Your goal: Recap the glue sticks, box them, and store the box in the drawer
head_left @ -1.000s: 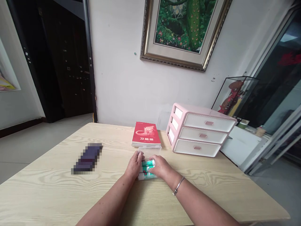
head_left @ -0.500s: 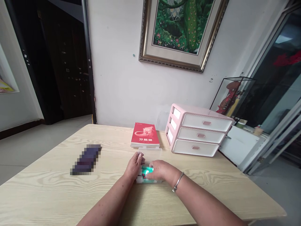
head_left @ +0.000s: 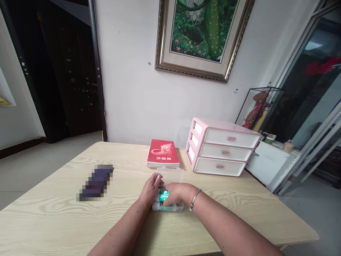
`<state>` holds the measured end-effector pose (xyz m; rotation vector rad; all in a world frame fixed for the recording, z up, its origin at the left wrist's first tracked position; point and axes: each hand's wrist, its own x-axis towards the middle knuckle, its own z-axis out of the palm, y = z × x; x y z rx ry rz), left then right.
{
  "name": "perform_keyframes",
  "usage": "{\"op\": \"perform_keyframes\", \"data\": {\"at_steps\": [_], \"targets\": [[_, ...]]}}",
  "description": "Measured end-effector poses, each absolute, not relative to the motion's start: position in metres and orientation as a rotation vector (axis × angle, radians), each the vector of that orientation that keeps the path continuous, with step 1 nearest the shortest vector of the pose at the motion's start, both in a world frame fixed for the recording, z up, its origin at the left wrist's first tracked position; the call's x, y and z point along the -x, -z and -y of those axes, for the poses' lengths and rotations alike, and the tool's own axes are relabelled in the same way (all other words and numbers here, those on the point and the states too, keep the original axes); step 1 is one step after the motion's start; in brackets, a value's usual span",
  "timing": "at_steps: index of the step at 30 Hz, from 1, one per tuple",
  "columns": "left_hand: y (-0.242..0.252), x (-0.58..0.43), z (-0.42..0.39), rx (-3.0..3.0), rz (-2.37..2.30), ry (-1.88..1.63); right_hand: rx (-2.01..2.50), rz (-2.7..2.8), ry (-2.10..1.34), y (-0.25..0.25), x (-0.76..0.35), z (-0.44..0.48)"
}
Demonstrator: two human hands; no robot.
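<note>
A clear plastic box (head_left: 179, 207) lies on the table in front of me with its see-through lid (head_left: 170, 174) raised at the back. My left hand (head_left: 151, 186) grips the box's left side, thumb on top. Inside the box are green-and-white items; one is a rounded green-and-white tube (head_left: 163, 195). My right hand (head_left: 177, 193), wearing a bracelet (head_left: 195, 200) at the wrist, reaches into the box from the right with its fingers closed around that tube. The hand covers the tube's right end and part of the contents.
A red book (head_left: 163, 153) lies just behind the box. To its right stands a pink-and-white three-drawer unit (head_left: 223, 153), all drawers closed. A dark, pixelated flat object (head_left: 96, 182) rests on the left of the wooden table (head_left: 53, 213).
My right hand has shifted slightly left and deeper over the box, and the green-and-white tube has turned beneath its fingers. My left hand stays on the box. The view has shifted slightly.
</note>
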<state>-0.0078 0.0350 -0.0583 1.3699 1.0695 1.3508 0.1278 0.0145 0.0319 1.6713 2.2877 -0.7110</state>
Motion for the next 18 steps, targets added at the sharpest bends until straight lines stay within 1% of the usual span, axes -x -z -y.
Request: {"op": "perform_keyframes", "data": {"at_steps": [2, 8, 13, 16, 18], "targets": [[0.058, 0.008, -0.034, -1.373, -1.065, -1.344, -1.665, -2.317, 0.646, -0.033, -0.126, -0.011], [0.053, 0.021, -0.034, -1.391, -1.049, -1.362, -1.839, -2.656, 0.183, -0.048, -0.150, 0.015], [0.050, 0.038, -0.038, -1.372, -1.010, -1.318, -2.171, -2.699, 0.206, -0.050, -0.208, 0.001], [0.048, 0.045, -0.038, -1.367, -1.005, -1.284, -2.438, -2.503, 0.233, -0.028, -0.231, -0.022], [0.047, 0.047, -0.037, -1.377, -1.011, -1.251, -2.439, -2.392, 0.306, -0.009, -0.234, -0.037]]}}
